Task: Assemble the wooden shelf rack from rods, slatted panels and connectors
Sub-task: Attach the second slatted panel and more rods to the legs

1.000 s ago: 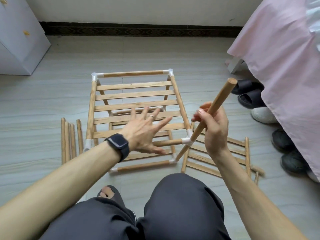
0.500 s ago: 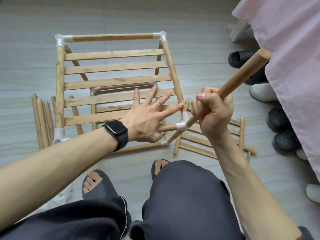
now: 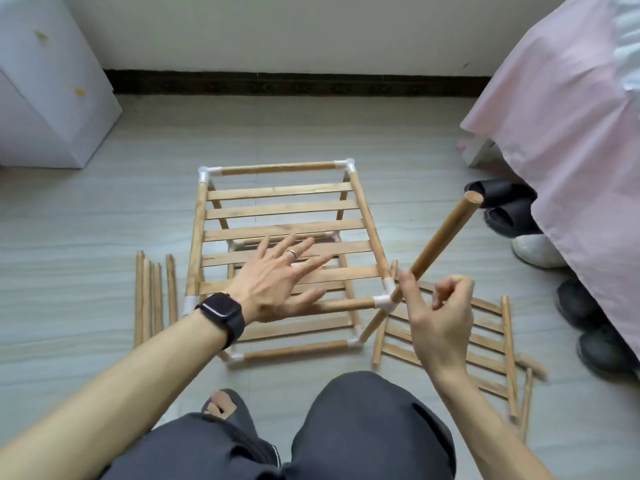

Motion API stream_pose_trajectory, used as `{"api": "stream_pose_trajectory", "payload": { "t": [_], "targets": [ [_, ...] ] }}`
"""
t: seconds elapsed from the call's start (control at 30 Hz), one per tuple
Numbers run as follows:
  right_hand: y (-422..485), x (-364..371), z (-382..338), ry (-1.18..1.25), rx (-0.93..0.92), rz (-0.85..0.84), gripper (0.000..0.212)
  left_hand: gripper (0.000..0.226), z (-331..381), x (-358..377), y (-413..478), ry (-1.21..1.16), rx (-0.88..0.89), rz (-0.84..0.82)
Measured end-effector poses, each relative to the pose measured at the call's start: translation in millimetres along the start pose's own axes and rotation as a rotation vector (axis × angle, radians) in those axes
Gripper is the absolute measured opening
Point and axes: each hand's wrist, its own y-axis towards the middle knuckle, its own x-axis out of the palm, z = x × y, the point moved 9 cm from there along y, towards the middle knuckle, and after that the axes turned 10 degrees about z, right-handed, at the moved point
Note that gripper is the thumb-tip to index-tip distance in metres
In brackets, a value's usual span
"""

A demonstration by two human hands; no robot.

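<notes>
Jo: Since half a sec ago the right hand [image 3: 440,320] has dropped its fist grip on the long round wooden rod [image 3: 443,233]. Its fingers are half-curled clear of it now, with just the thumb against the lower end. Head's tipped up too, so the wall's back in shot.

Sam: So where's the rod?

Jo: It runs down to the white plastic corner connector [image 3: 382,302] at the near right corner of the wooden slatted rack frame [image 3: 277,192], and leans up toward the pink bedcover [image 3: 571,133].

Sam: Left hand [image 3: 277,285]?

Jo: Flat, with the fingers spread wide over the top slats. Can't tell if it's pressing. A spare slatted wooden panel [image 3: 507,341] lies on the floor right of the frame, and a bundle of loose wooden rods [image 3: 149,299] lies to the left.
</notes>
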Motion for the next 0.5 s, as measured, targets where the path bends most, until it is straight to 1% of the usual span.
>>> {"api": "stream_pose_trajectory", "payload": {
  "t": [0.03, 0.13, 0.23, 0.33, 0.37, 0.43, 0.5],
  "targets": [
    [-11, -1, 0, 0.020, -0.018, -0.023, 0.044, 0.073, -18, -5, -12, -0.016, -0.078, 0.045],
    [-35, 41, -12, 0.007, -0.104, -0.258, 0.043, 0.071, -72, -10, -50, 0.000, -0.313, 0.094],
    [-44, 116, -49, -0.079, -0.319, -0.440, 0.029, 0.064, -120, -8, -81, -0.030, -0.547, 0.132],
    [-60, 193, -89, -0.133, -0.525, -0.583, 0.017, 0.064, -150, 2, -109, -0.189, -0.724, 0.215],
    [-69, 218, -98, -0.183, -0.591, -0.641, 0.018, 0.065, -157, 8, -118, -0.276, -0.773, 0.246],
    [-91, 264, -108, -0.322, -0.722, -0.765, 0.034, 0.071, -169, 20, -138, -0.437, -0.867, 0.311],
    [-111, 300, -113, -0.451, -0.833, -0.857, 0.050, 0.063, -186, 43, -159, -0.543, -1.002, 0.320]
  ]
}}
